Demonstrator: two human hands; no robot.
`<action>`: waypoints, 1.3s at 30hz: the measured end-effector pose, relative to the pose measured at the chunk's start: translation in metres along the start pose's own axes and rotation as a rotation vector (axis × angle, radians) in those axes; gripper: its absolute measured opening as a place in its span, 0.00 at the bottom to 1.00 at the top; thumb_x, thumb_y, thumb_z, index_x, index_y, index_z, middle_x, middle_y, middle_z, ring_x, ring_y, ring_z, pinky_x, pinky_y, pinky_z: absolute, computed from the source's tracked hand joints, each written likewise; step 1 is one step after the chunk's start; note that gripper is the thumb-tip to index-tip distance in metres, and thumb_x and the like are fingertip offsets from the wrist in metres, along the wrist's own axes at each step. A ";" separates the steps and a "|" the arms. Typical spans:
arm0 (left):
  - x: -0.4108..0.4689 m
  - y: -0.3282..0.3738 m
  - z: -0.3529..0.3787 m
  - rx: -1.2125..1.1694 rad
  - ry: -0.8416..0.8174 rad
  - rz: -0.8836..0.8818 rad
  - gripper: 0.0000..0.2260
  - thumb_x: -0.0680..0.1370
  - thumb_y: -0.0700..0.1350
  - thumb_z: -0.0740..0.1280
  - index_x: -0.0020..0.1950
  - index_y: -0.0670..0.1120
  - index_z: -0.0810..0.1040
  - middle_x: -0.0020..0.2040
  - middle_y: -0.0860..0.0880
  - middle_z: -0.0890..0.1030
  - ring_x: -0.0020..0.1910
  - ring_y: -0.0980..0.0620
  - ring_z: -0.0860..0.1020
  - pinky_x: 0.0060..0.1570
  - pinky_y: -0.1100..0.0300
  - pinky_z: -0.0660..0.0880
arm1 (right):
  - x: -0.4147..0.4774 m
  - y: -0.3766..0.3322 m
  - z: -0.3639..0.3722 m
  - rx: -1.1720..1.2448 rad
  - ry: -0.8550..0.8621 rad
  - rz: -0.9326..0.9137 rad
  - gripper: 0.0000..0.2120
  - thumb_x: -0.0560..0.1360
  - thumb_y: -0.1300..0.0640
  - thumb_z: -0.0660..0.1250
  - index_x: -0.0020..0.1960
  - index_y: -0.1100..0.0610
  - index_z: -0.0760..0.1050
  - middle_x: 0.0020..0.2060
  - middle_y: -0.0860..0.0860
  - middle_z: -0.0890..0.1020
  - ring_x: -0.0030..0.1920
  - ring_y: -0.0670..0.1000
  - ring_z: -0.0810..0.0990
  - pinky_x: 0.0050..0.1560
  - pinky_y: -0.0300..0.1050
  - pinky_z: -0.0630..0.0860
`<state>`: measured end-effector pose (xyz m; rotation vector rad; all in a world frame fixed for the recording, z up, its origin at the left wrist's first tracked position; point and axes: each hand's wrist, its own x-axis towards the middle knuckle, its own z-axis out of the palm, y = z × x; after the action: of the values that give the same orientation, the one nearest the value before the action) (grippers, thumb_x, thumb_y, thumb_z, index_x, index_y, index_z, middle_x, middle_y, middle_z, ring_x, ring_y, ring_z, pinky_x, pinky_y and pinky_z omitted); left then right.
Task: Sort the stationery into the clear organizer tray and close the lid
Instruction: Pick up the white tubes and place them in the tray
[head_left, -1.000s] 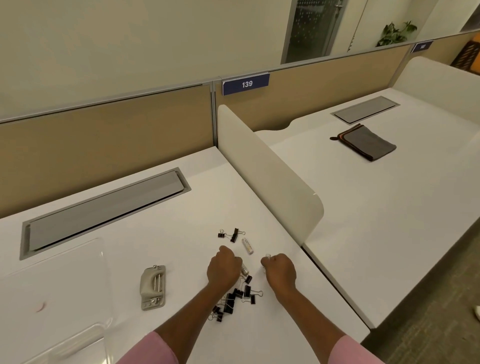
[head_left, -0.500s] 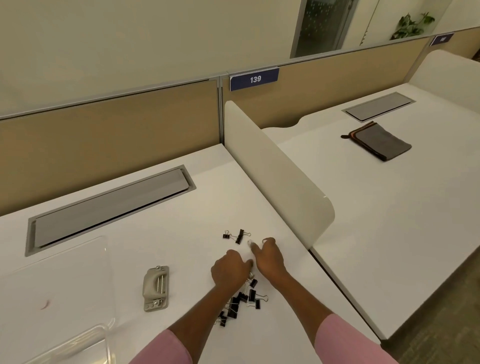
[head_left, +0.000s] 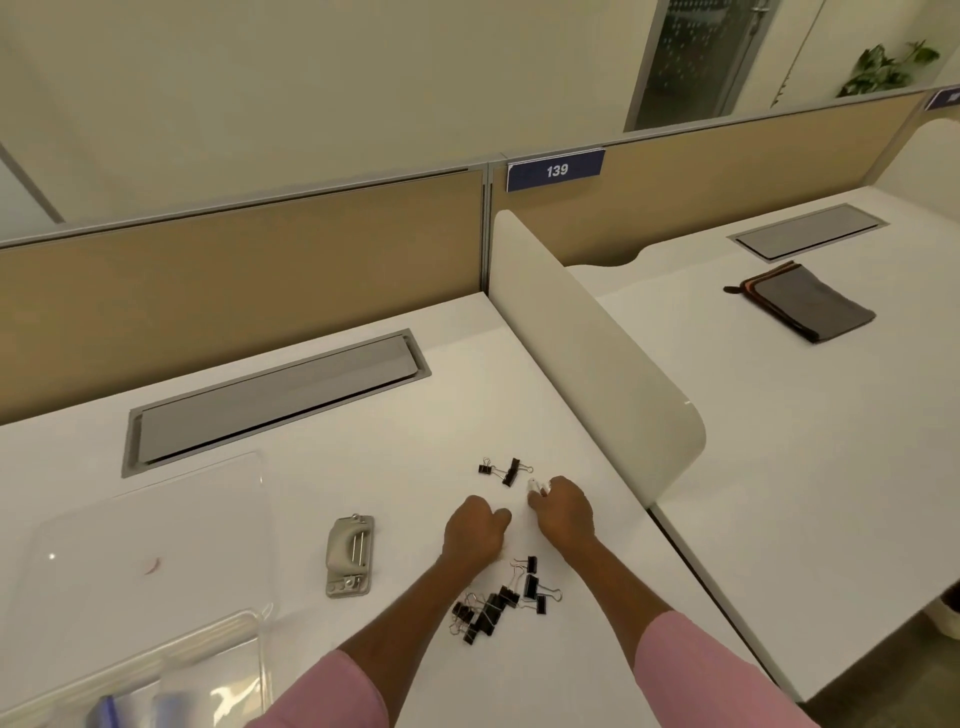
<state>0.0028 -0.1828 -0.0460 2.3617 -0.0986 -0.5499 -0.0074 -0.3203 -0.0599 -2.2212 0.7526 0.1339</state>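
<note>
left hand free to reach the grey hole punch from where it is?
Probably yes. The left hand lies fisted on the desk, and only bare surface shows between it and the hole punch to its left. Whether the fist already holds something cannot be told.

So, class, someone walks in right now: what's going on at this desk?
A person in pink sleeves is gathering stationery. The right hand pinches a small white item; the left hand is curled shut, its contents hidden. Black binder clips lie loose between the forearms, two more clips lie beyond the hands. The clear organizer tray sits open at left, beside a grey stapler.
</note>
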 end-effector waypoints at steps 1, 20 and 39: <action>-0.002 -0.002 -0.006 -0.043 0.018 0.006 0.18 0.77 0.44 0.62 0.30 0.47 0.58 0.27 0.52 0.64 0.26 0.56 0.62 0.27 0.60 0.59 | -0.002 -0.002 0.000 0.054 -0.009 0.014 0.14 0.76 0.52 0.64 0.35 0.56 0.65 0.32 0.49 0.71 0.35 0.52 0.71 0.37 0.45 0.65; -0.116 -0.094 -0.121 -0.575 0.036 -0.050 0.04 0.81 0.40 0.60 0.53 0.43 0.74 0.41 0.42 0.82 0.34 0.49 0.81 0.33 0.59 0.75 | -0.139 -0.085 0.053 0.757 -0.541 -0.026 0.03 0.76 0.65 0.66 0.47 0.63 0.79 0.39 0.60 0.82 0.41 0.57 0.84 0.42 0.47 0.79; -0.264 -0.258 -0.191 -0.520 0.077 -0.121 0.07 0.80 0.39 0.63 0.46 0.37 0.77 0.34 0.45 0.77 0.32 0.52 0.77 0.32 0.60 0.75 | -0.313 -0.139 0.163 0.565 -0.762 0.058 0.09 0.68 0.67 0.75 0.43 0.70 0.77 0.36 0.65 0.78 0.39 0.62 0.82 0.40 0.49 0.82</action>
<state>-0.1784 0.1872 0.0076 1.8837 0.2020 -0.4723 -0.1648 0.0166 0.0164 -1.4395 0.3578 0.6654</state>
